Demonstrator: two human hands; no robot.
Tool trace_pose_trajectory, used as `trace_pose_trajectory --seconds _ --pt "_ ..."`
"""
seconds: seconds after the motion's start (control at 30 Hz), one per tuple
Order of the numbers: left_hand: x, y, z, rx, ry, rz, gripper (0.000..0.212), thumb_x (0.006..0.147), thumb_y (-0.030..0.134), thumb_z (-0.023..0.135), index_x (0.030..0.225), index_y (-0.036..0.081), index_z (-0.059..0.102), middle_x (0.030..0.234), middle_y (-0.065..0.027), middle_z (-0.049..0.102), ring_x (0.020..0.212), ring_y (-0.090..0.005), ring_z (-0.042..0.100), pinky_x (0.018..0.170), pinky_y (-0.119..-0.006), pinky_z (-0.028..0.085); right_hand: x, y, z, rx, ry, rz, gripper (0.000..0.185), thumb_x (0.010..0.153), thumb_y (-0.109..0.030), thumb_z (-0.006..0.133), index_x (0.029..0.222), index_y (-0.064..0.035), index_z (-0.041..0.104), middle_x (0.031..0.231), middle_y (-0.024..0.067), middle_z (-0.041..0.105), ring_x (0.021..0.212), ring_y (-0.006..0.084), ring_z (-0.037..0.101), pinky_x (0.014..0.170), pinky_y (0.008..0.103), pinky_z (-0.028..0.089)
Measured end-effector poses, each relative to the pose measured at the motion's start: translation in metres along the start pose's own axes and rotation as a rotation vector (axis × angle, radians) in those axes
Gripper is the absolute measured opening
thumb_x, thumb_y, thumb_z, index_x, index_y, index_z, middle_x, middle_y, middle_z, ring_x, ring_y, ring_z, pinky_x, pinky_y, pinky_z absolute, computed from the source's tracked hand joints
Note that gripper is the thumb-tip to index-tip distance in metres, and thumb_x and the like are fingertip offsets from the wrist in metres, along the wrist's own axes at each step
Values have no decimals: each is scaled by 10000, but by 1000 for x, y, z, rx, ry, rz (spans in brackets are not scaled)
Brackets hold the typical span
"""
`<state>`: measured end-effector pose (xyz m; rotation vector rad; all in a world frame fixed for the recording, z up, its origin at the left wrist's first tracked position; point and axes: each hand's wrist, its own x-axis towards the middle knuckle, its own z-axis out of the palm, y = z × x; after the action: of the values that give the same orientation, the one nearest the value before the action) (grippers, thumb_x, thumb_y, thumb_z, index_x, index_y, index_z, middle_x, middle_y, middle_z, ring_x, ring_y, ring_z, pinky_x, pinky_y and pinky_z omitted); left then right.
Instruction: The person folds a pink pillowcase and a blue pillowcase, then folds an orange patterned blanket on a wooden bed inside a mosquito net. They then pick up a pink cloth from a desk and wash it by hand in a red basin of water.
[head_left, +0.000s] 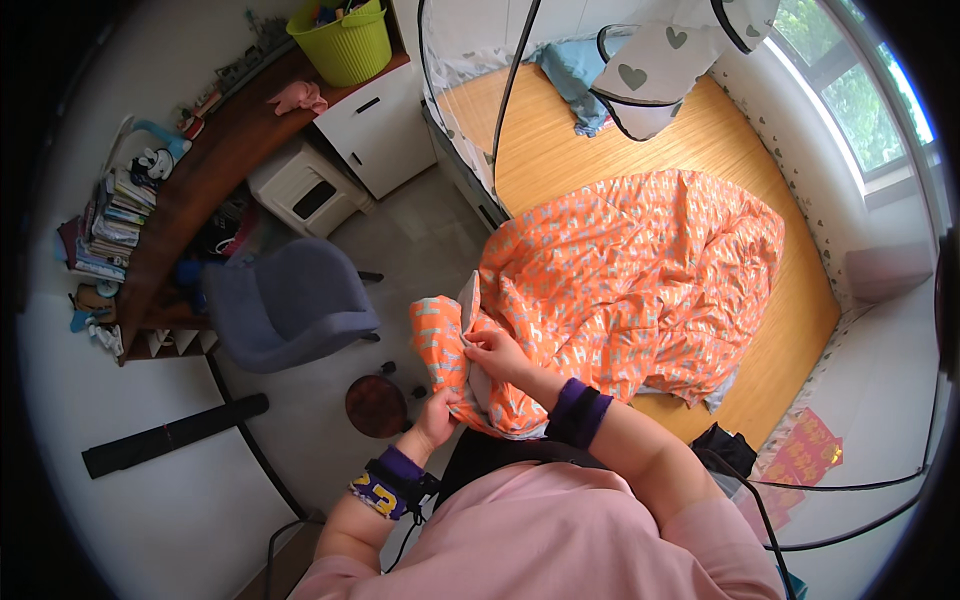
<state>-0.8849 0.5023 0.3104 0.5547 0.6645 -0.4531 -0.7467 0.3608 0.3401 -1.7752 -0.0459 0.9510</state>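
An orange quilt cover (630, 277) with a pale letter pattern spreads over the bed, its near left corner drawn off the edge toward my body. My left hand (437, 420) grips the lower edge of that corner. Higher up, my right hand (496, 355) pinches the cloth at a pale grey lining edge between thumb and fingers. Part of the corner stands up in a fold beside my right hand. Whatever lies within the folds is hidden. Both wrists wear purple bands with black straps.
The bed has a yellow bamboo mat (562, 150), a blue cloth (574, 71) and black-edged mosquito netting (517, 97). To the left are a grey chair (292, 307), a small round stool (376, 405), a white plastic stool (307, 187) and a wooden desk (217, 150) with books (120, 217).
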Motion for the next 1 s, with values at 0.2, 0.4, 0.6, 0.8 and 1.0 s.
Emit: trace_pose_trajectory --seconds 0.2,0.4,0.6,0.8,1.0 --pt "-21 13 19 -50 -99 37 569 751 106 402 1306 -21 404 1301 -138 491 1219 -302 453 1076 -449 301 1 11 -5 166 0 204 435 775 -92 610 1192 23 561 935 88 653 769 142 612 653 252 482" --pt "-30 20 24 -148 -119 89 571 766 118 403 1325 3 386 1327 -117 469 1235 -295 435 1073 -457 299 -7 -20 -8 414 105 120 397 803 -47 552 1192 34 550 891 59 635 755 110 577 658 244 463" --pt "-44 35 60 -108 -82 234 534 902 350 421 1348 61 375 1348 -98 451 1260 -269 408 1072 -436 291 -43 -56 9 18 -67 -487 303 804 -35 529 1092 -47 623 770 61 630 709 136 587 650 284 475" --pt "-16 44 80 134 105 183 380 934 359 442 1131 52 548 1031 -61 607 943 -183 594 833 -316 482 -77 -49 1 -171 -236 -559 299 762 -43 592 1059 -47 621 848 113 649 783 247 634 699 333 498" --pt "15 73 85 227 197 364 265 890 139 475 1086 -25 545 1067 -100 601 973 -205 593 845 -359 486 -88 -9 -58 398 -167 -442 318 877 -1 566 1190 -43 524 941 55 615 847 101 596 751 255 508"
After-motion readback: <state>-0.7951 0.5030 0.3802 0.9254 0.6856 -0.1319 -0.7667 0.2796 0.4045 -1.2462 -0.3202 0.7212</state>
